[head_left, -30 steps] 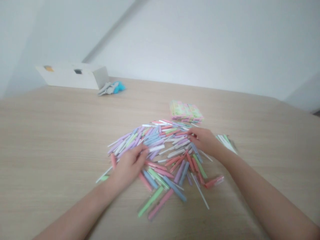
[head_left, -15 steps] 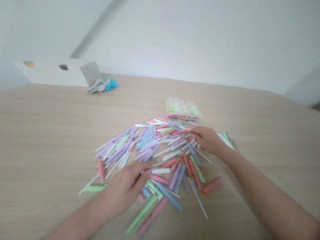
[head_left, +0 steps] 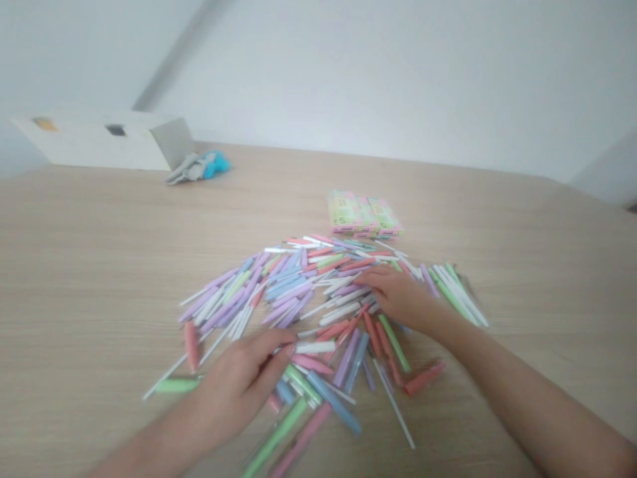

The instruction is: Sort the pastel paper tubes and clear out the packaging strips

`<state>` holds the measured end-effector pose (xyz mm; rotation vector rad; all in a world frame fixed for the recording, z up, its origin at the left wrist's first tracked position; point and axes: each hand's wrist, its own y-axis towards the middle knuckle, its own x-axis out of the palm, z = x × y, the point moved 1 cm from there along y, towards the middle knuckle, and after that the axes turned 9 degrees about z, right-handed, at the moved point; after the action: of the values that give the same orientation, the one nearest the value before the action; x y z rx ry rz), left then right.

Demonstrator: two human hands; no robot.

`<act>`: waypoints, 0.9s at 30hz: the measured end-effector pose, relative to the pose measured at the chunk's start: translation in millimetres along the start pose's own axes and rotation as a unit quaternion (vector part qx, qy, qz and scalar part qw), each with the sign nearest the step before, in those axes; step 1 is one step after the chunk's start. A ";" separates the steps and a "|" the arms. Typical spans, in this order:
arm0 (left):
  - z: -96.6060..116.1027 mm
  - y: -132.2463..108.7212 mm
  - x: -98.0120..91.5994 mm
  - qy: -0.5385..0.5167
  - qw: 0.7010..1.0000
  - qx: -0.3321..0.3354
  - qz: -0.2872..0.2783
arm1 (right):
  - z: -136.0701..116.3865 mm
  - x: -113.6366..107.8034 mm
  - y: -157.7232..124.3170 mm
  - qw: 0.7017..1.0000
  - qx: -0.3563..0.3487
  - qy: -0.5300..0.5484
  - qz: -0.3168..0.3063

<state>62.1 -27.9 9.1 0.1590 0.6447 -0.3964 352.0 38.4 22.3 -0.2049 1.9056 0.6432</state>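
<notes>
A loose heap of slim pastel pen-like sticks (head_left: 288, 285) in purple, blue, green, red, pink and white spreads over the table. My left hand (head_left: 243, 372) is at the near left of the heap, thumb and forefinger pinched on the end of a white pen-like stick (head_left: 316, 346). Over the right part of the heap reaches my right hand (head_left: 398, 295). Its fingers bend down among white and purple sticks; blur and overlap hide whether they grip one. A pink stick (head_left: 311, 363) lies just below the white one.
Pastel packs (head_left: 363, 214) marked 5 stand behind the heap. A white box (head_left: 104, 143) with cutouts is at the back left, beside a grey and blue crumpled cloth or glove (head_left: 199, 167). More sticks (head_left: 460, 292) lie right of my right wrist. The wooden table (head_left: 89, 265) meets a pale wall.
My right hand has moved left and slightly nearer, from the heap's right edge onto the white sticks. My left hand keeps its pinch on the white stick. The view has shifted a little.
</notes>
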 end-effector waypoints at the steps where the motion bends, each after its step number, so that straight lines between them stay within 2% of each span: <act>1: -0.7 -0.1 0.3 -0.001 1.000 0.002 0.002 | 2.6 -3.9 -1.1 1.000 0.010 -0.004 0.016; 4: -2.0 -0.4 1.2 -0.002 1.000 0.009 0.007 | 15.4 -18.5 -2.4 0.993 0.069 -0.029 0.087; 7: -1.7 -0.6 1.4 -0.002 1.000 0.011 0.009 | 26.4 -26.8 -1.0 0.986 0.113 -0.059 0.104; 11: 0.3 0.7 0.1 0.002 1.000 0.016 0.014 | 27.2 -20.8 3.3 0.989 0.108 -0.064 0.079; 18: -0.1 0.2 -0.9 0.007 1.000 0.005 0.003 | 23.5 -0.3 16.2 0.999 0.018 -0.042 0.015; 23: -2.9 -0.1 0.5 0.011 1.000 0.016 0.007 | 24.9 5.6 23.9 0.997 0.029 -0.069 -0.029; 27: -1.8 1.3 0.3 0.006 1.000 0.009 0.000 | 20.6 9.5 26.2 0.997 0.015 -0.064 -0.034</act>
<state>61.9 -26.3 7.6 0.1790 0.6524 -0.4017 353.4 72.5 16.7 -0.2036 1.7759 0.5687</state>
